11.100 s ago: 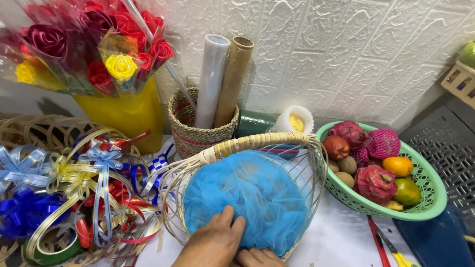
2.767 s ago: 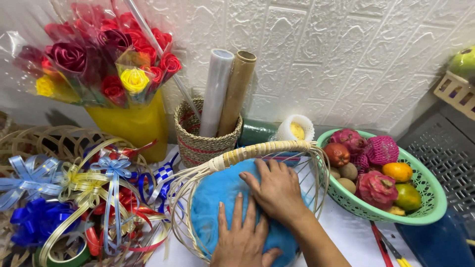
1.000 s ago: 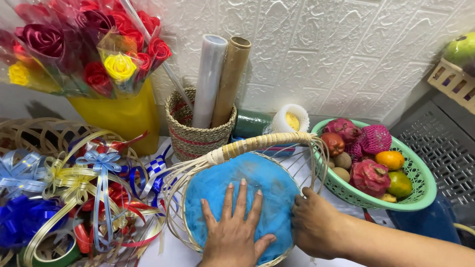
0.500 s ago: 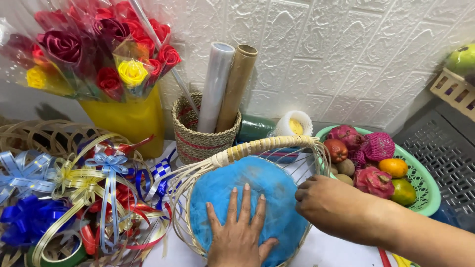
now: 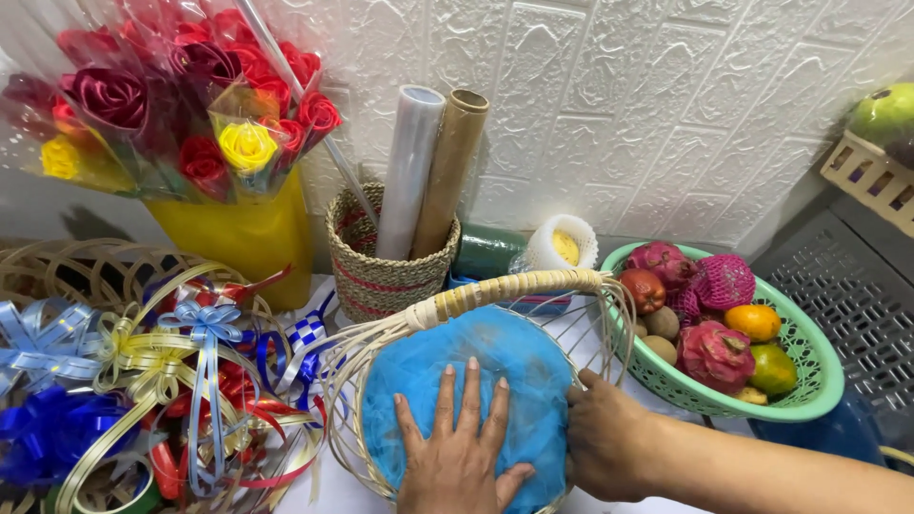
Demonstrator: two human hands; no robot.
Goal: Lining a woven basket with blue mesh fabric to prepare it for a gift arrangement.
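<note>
A pale wicker basket [image 5: 495, 293] with a tall arched handle stands in front of me, lined with crumpled blue mesh fabric [image 5: 495, 366]. My left hand [image 5: 457, 447] lies flat on the blue fabric with its fingers spread. My right hand [image 5: 605, 438] grips the basket's right rim beside the fabric, its forearm coming in from the lower right.
A green plastic bowl [image 5: 809, 376] holding fruit sits to the right. Behind the basket stand a woven pot [image 5: 381, 276] holding two paper rolls and a yellow vase [image 5: 243, 233] of wrapped roses. Ribbon bows [image 5: 143, 371] are piled at the left.
My right hand has come off the blue fabric and moved to the basket's right rim. The left hand stays flat on the fabric.
</note>
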